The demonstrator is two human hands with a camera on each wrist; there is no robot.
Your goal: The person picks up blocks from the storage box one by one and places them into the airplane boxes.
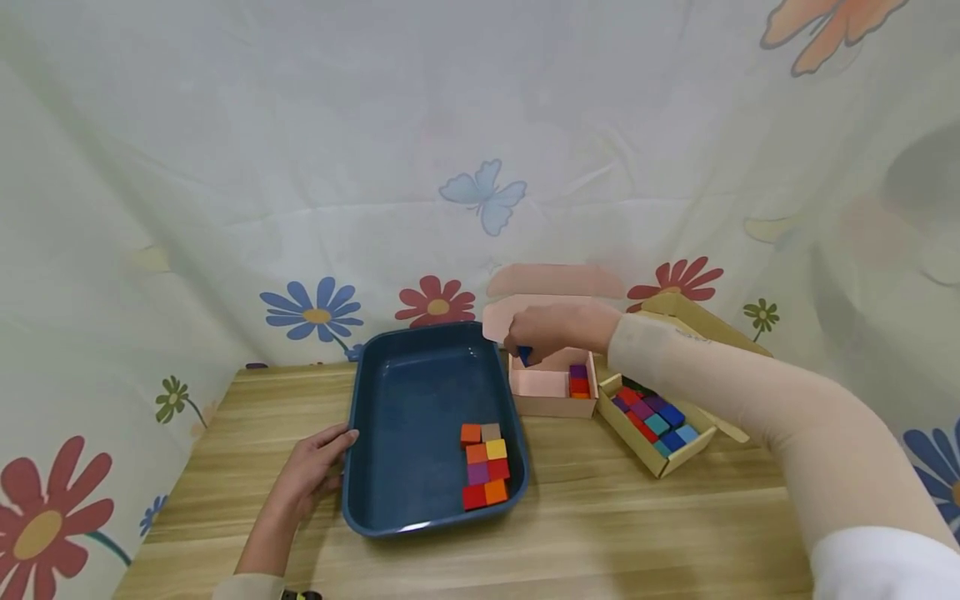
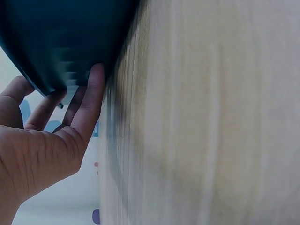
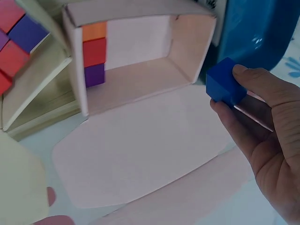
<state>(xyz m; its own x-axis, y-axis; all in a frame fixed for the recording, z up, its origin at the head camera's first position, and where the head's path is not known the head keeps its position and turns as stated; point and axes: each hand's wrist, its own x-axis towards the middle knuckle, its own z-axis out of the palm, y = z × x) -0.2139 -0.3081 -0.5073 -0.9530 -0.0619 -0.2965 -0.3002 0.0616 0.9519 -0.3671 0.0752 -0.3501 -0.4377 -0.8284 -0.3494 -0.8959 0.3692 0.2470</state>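
Note:
My right hand point(image 1: 551, 329) pinches a blue cube point(image 3: 226, 82) between thumb and fingers, above the left side of an open pink box point(image 1: 555, 407). A short row of purple, red and orange cubes point(image 3: 94, 52) lines one side wall of that box. At the left edge of a dark blue tray point(image 1: 420, 400), my left hand point(image 1: 311, 471) holds on, thumb over the rim and fingers point(image 2: 89, 101) against the outer wall. Several cubes point(image 1: 486, 467), in red, orange, yellow, purple and tan, sit at the tray's right side.
A yellowish box point(image 1: 641, 446) with its lid raised stands right of the pink one, holding several coloured cubes point(image 1: 655, 421). The pink box's lid point(image 3: 145, 150) leans back toward the flowered curtain point(image 1: 480, 125). All stand on a wood-grain table point(image 1: 600, 533).

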